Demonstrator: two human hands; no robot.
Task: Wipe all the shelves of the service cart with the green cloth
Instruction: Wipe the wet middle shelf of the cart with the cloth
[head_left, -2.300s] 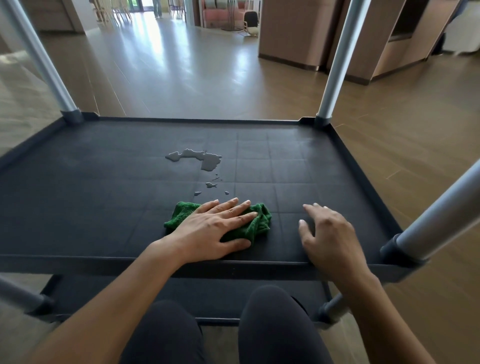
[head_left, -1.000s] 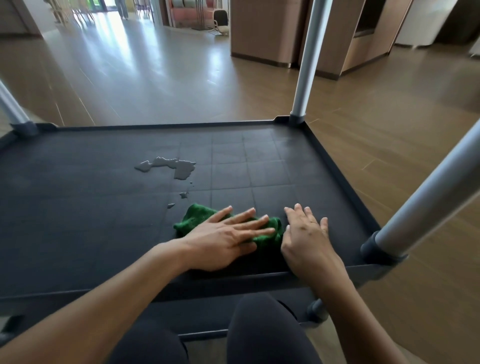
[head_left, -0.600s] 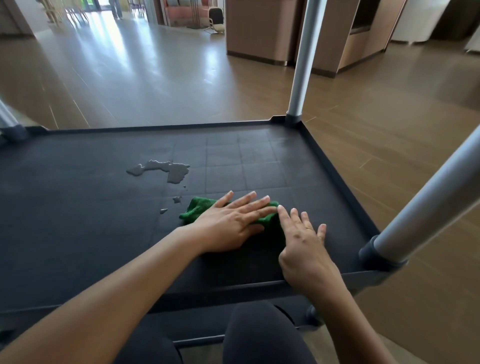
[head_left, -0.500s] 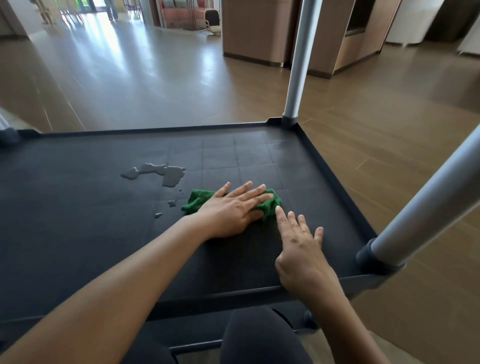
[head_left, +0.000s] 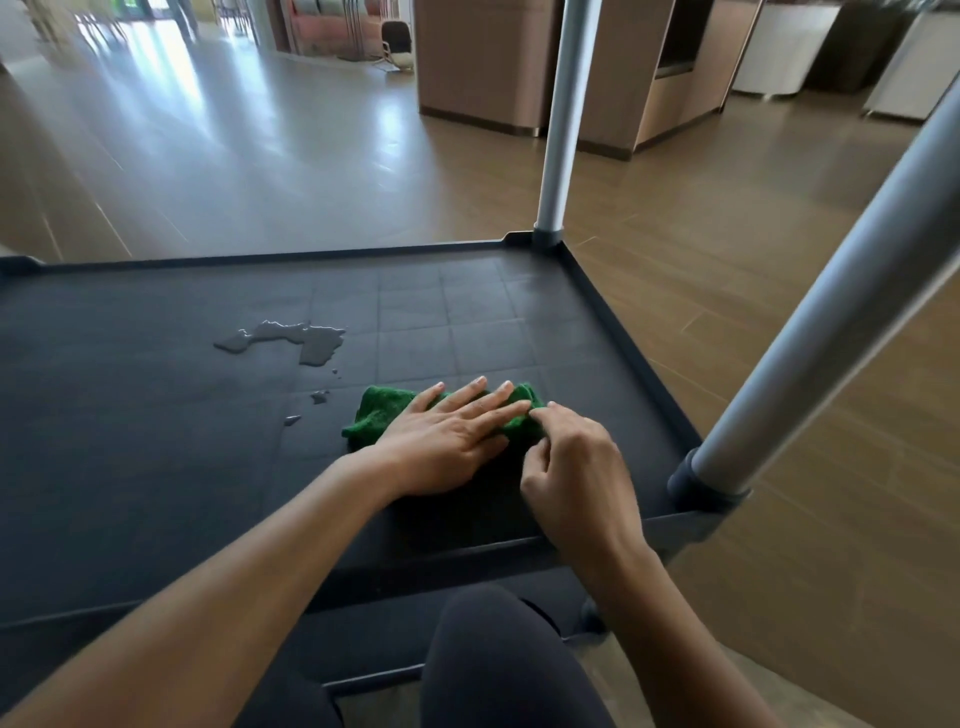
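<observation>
Head view: left hand (head_left: 447, 441), fingers spread, pins green cloth (head_left: 379, 415) while right hand (head_left: 574, 467) grip pinches its 3 o'clock edge, apparently straightening it

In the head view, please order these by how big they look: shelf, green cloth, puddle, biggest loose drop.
1. shelf, by far.
2-3. cloth and puddle: unranked; visible areas look similar, and the cloth is nearer and partly covered.
4. drop, smallest.
</observation>
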